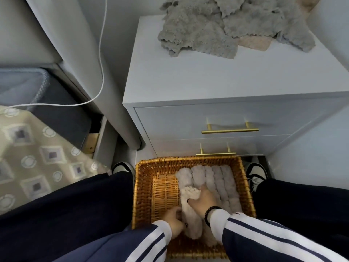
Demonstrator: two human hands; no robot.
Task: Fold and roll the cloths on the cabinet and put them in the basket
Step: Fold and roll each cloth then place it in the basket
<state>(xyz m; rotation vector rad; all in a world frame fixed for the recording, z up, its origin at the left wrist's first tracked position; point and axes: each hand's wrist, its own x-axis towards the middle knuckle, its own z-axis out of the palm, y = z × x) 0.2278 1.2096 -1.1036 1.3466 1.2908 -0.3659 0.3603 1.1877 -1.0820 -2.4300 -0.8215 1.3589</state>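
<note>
Low in the centre of the frame, the left hand (174, 217) curls its fingers round the near end of a rolled cream cloth (189, 210), gripping it from the left side, while the right hand (203, 199) lies on the same roll from the right, thumb stretched across it and fingers laid forward over its fluffy far end; whether those fingers pinch the roll or only press on it cannot be told. A dark bead bracelet (208, 214) circles the right wrist, and both arms wear navy sleeves with white stripes. The roll sits inside the wicker basket (245, 178) at the bottom centre, touching a row of other rolled pale cloths (217, 178) packed side by side in the basket's right half; the left part of the basket floor shows bare weave. The basket stands on the floor against the foot of a pale cabinet (207, 78) with two brass drawer handles, between the person's dark trouser legs, a shoe showing on each side of it. On the cabinet top, at the upper right of the frame, lies a loose heap of grey cloths (198, 27) with a beige one (253, 43) peeking out beneath. A white cable (103, 53) hangs down at the upper left, and a patterned bedcover (34, 152) fills the left edge
</note>
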